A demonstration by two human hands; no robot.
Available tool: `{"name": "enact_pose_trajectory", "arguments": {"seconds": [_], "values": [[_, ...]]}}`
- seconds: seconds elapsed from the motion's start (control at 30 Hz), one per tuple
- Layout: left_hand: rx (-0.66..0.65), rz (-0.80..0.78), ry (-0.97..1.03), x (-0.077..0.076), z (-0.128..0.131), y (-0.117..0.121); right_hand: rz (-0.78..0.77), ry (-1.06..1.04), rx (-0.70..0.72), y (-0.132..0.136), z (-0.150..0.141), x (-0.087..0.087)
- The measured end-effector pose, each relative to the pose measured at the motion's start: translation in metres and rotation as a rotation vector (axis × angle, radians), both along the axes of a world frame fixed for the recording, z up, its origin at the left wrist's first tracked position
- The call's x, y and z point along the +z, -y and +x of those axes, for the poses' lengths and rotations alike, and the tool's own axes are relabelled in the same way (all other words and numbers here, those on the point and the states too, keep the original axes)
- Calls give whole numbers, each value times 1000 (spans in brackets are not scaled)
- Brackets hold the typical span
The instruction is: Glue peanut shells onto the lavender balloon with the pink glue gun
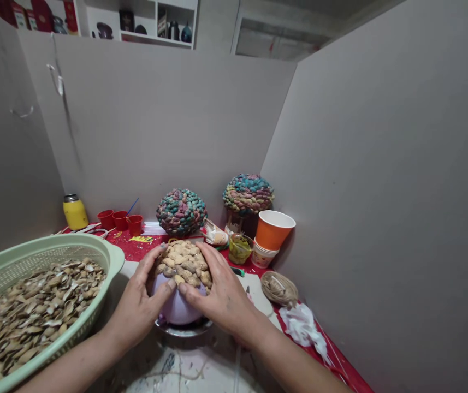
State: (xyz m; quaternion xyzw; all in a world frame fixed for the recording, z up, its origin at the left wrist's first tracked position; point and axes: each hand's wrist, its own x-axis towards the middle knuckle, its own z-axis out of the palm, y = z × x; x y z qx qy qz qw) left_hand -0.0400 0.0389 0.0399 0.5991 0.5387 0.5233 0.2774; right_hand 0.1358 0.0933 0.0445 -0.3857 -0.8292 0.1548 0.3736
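A lilac balloon (177, 307) sits upright in a shallow metal dish (184, 331), its upper part covered with tan peanut shells (185, 261). My left hand (142, 299) cups its left side, the thumb pressed near the lower edge of the shells. From the right, my right hand (224, 290) curves around it the same way. Both thumbs come close together at the front, by a single shell (179, 279). The far side of the balloon and some fingertips are hidden.
A green basket (113, 256) heaped with shell halves stands at left. Two painted shell-covered domes (182, 212) are at the back. Red cups (120, 220), a yellow bottle (75, 212), an orange paper cup (273, 231), a twine coil (279, 288) and white plastic (305, 327) surround the work area.
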Motion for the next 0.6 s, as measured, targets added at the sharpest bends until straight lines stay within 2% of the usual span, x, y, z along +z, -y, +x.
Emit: {"name": "enact_pose_trajectory", "arguments": {"seconds": [0.27,0.37,0.47,0.6], "values": [[90,40,-4,-9,-4,-6,-13,-8,-19,0,-1,-2],[51,12,-4,-15,-4,-10,16,14,-40,1,0,-6],[34,9,5,-19,-4,-12,100,44,-76,3,3,-7],[37,35,4,-21,-3,-11,290,24,-83,12,7,1]]}}
